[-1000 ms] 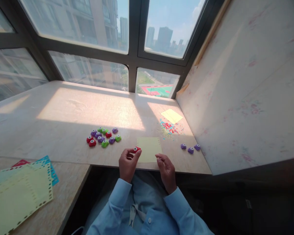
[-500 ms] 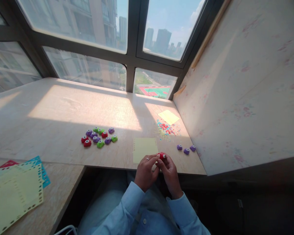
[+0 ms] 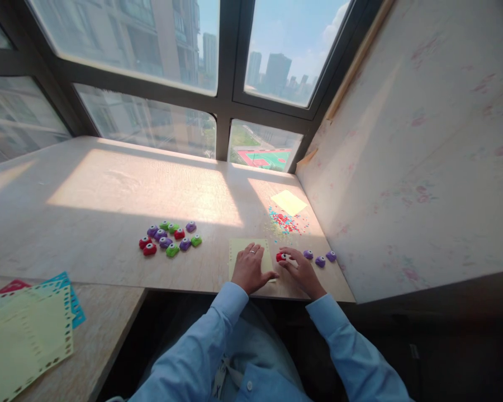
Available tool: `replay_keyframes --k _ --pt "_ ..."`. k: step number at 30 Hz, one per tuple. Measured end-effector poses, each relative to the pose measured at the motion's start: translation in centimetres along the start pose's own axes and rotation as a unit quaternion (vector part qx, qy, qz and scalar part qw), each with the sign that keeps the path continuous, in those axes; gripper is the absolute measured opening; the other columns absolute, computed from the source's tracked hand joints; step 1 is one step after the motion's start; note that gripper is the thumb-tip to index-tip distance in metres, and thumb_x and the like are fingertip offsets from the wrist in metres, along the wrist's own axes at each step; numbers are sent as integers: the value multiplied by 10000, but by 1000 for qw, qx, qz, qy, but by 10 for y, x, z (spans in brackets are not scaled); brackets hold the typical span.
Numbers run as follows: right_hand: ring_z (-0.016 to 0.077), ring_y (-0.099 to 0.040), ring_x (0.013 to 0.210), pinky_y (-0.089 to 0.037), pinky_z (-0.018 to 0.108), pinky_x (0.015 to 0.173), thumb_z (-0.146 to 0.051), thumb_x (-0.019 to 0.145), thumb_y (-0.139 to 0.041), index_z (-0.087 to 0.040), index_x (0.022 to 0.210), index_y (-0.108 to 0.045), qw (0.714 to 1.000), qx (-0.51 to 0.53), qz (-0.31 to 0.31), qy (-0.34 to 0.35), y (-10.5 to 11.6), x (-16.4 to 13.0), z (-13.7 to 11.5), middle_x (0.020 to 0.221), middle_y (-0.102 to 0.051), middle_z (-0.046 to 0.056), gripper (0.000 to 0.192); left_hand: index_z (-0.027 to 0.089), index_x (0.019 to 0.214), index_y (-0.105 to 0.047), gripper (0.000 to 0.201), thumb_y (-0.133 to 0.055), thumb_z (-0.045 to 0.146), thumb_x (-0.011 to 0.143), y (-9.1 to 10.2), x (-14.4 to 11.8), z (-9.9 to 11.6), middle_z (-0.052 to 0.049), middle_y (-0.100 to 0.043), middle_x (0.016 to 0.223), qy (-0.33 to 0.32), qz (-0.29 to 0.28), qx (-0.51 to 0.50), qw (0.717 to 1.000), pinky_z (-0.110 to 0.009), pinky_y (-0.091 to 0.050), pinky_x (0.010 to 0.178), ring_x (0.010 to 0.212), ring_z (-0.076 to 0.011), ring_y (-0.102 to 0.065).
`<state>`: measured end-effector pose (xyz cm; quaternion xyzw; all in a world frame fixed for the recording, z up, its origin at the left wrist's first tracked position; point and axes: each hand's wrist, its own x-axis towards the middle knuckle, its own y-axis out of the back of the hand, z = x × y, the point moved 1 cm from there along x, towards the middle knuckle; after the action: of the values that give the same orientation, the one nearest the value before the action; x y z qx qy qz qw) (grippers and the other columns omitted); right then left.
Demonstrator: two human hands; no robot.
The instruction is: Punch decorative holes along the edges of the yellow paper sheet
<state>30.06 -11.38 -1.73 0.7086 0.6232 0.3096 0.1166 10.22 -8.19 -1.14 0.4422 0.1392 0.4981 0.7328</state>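
Observation:
In the head view my left hand [image 3: 250,269] lies on a pale yellow sheet of paper [image 3: 236,249], fingers stretched out and holding nothing. A row of small holes runs down the sheet's left edge. Just right of the paper, my right hand [image 3: 300,272] has its fingertips on a small red craft punch [image 3: 280,257] with a white round button, at the tabletop. Three purple craft punches [image 3: 320,261] stand to the right of that hand. Farther left sits a cluster of red, purple and green craft punches [image 3: 165,242].
Tiny red, blue and yellow paper bits [image 3: 283,221] are scattered beyond my hands, below another yellow sheet [image 3: 289,202]. Yellow, blue and red sheets with punched edges [image 3: 29,329] lie at the lower left. A wall [image 3: 423,167] bounds the right side; windows [image 3: 272,139] stand behind.
My hands have come apart. The left let go and now rests flat on the yellow paper. The right has carried the red craft punch slightly forward and right, beside the sheet.

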Motion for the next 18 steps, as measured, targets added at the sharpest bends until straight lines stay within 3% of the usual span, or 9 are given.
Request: replay_keyframes --k 3,6,9,18 --pt "248 -647 1015 -559 392 797 -332 837 -633 -233 1029 -721 999 -15 -27 19 -2 11 11 1068 -700 91 233 186 1204 -594 685 -759 606 688 -8 -1 -5 -178 -590 1331 10 -9 22 1000 -521 -386 1030 1280 -354 -498" --pt "236 -642 1010 -534 416 886 -283 853 -597 -226 1063 -719 999 -16 -33 24 -9 15 18 1061 -698 86 250 191 1167 -609 628 -756 589 704 -12 -5 -11 -165 -577 1356 0 -4 28 1000 -505 -367 1032 1285 -340 -485" --pt "242 -630 1053 -492 451 974 -259 856 -585 -233 1085 -716 999 -25 -13 25 -17 15 22 1094 -701 85 265 191 1169 -611 615 -743 589 720 -14 -7 -15 -162 -572 1364 -7 2 28 1000 -499 -357 1034 1291 -337 -477" --pt "261 -628 1077 -485 484 986 -221 864 -578 -248 1149 -710 998 -43 31 31 -24 12 25 1128 -723 88 315 204 1193 -611 628 -764 572 708 -15 -6 -17 -151 -596 1338 -11 17 15 1000 -493 -368 1019 1268 -329 -503"
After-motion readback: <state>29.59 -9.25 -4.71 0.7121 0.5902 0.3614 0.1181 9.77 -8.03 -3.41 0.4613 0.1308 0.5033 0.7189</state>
